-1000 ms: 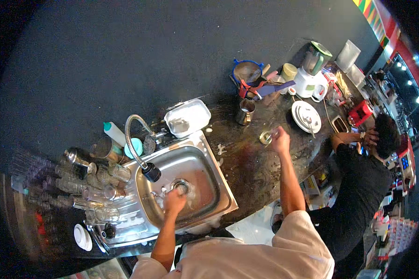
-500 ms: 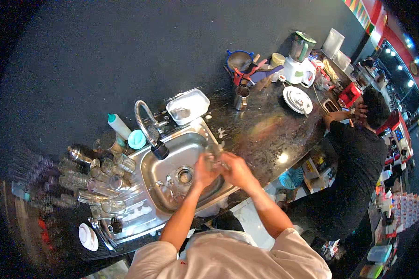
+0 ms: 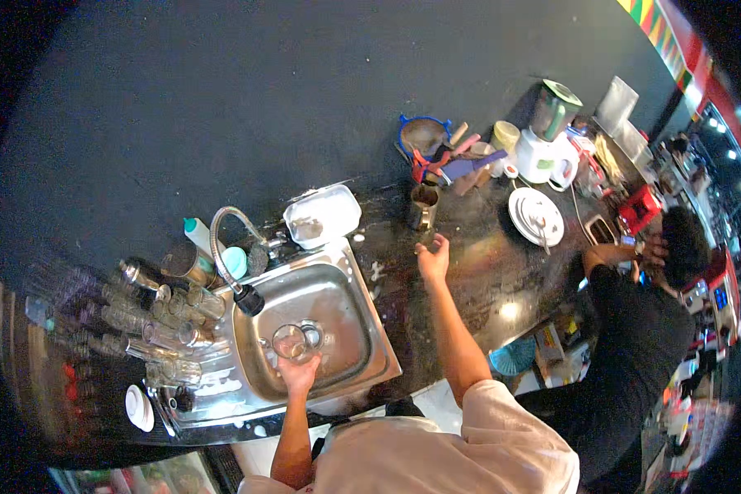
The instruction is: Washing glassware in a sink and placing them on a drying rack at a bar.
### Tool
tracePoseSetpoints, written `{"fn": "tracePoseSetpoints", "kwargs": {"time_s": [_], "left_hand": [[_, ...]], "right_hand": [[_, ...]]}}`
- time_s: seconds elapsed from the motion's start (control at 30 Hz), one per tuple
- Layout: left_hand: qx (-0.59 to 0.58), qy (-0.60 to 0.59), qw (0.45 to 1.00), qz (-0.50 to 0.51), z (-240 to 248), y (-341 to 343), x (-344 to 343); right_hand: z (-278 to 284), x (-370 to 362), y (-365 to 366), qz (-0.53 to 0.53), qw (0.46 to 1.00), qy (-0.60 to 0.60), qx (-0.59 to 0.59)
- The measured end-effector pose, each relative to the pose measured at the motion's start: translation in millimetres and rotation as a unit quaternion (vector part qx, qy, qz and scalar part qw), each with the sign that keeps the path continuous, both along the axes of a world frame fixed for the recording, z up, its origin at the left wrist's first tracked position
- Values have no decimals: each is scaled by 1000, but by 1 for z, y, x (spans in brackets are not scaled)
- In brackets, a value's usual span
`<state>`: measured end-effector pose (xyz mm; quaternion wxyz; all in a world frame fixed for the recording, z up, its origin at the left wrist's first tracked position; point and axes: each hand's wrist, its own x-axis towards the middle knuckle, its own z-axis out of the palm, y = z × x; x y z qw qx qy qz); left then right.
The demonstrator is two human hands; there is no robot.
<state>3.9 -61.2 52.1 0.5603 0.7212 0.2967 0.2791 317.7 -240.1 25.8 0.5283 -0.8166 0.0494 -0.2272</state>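
My left hand [image 3: 299,372] is low in the steel sink [image 3: 362,329], closed around a clear drinking glass [image 3: 286,331] near the drain. Its round rim faces up. Over the dark counter to the right of the sink, my right hand [image 3: 433,260] is stretched out with its fingers apart and nothing visible in them. Just beyond its fingertips stands a metal jug [image 3: 424,202]. I cannot tell whether they touch. A flexible faucet [image 3: 220,239] with a black head hangs over the sink's left side.
Several glasses [image 3: 169,337] crowd the drainboard at left, by stacked white saucers [image 3: 139,408]. A white tub [image 3: 325,216] sits behind the sink. Stacked plates [image 3: 536,216], a blender [image 3: 543,152] and a blue-rimmed strainer [image 3: 424,136] occupy the counter. A person in black [image 3: 634,329] is at right.
My hands, together over the sink before, have parted. The left has gone down into the sink with the glass; the right has moved away toward the metal jug. The view has shifted slightly.
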Motion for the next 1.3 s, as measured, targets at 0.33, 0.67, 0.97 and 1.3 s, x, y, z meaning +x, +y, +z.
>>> {"fn": "tracePoseSetpoints", "kwargs": {"time_s": [0.33, 0.67, 0.97, 1.3], "left_hand": [[0, -9, 995, 95, -24, -20, 22], [-9, -38, 994, 105, -32, -12, 36], [-17, -45, 994, 102, -25, 17, 24], [4, -36, 997, 63, -1, 71, -32]], "right_hand": [[-12, 62, -4, 222, 956, 127, 145], [-20, -24, -45, 331, 918, 160, 149], [6, -64, -37, 363, 899, 207, 130], [-3, -49, -1, 203, 967, 55, 143]]}}
